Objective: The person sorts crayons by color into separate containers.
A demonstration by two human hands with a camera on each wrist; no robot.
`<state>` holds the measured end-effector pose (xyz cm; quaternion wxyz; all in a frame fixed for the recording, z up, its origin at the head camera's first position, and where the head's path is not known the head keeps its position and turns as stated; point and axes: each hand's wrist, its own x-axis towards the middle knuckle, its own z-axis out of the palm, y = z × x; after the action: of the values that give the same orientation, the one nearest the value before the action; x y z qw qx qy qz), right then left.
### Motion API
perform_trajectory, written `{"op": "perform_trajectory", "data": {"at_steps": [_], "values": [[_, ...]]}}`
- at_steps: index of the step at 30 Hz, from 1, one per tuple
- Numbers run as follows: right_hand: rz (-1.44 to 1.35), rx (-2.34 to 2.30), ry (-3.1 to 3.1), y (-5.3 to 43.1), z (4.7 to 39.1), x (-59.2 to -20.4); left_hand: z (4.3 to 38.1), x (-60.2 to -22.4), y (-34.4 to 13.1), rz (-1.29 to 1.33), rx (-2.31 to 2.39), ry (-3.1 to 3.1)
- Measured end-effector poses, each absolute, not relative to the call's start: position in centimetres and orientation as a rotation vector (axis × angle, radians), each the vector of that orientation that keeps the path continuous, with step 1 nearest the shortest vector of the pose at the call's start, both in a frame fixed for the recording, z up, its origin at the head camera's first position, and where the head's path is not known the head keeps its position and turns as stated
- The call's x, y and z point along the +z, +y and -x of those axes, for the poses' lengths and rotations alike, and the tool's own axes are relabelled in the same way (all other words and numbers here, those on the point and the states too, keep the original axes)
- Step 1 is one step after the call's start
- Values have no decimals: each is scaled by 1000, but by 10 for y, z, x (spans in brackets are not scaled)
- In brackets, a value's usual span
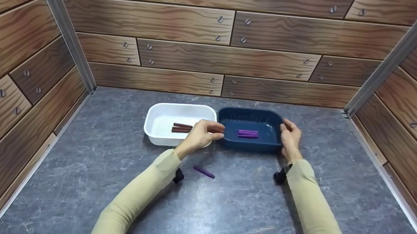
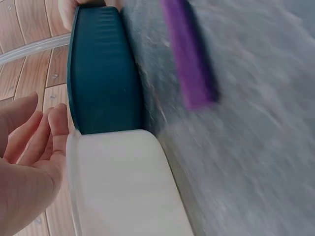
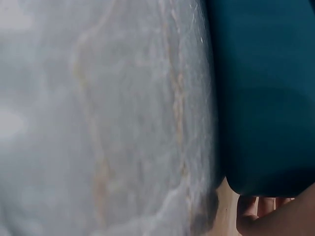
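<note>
In the head view my left hand hovers over the adjoining ends of a white bin and a dark blue bin. Its fingers extend to the right, thumb apart, and the left wrist view shows nothing between them. My right hand holds the blue bin's right end, with the thumb at the rim. Brown sticks lie in the white bin, partly behind my left hand. Several purple sticks lie together in the blue bin. One purple crayon-like stick rests on the table in front of the bins.
The grey marbled table extends around both bins. Wood-patterned panels enclose the back and sides, with metal corner posts between them. The bins stand side by side near the back panel.
</note>
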<state>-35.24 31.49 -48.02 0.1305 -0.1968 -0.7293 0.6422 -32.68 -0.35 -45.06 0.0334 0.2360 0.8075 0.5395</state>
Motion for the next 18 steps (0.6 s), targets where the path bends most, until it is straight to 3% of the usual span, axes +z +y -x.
{"op": "perform_trajectory", "data": {"at_steps": [18], "values": [[592, 1871, -2133, 315, 352, -478, 317, -458, -46, -758, 1777, 2355]]}}
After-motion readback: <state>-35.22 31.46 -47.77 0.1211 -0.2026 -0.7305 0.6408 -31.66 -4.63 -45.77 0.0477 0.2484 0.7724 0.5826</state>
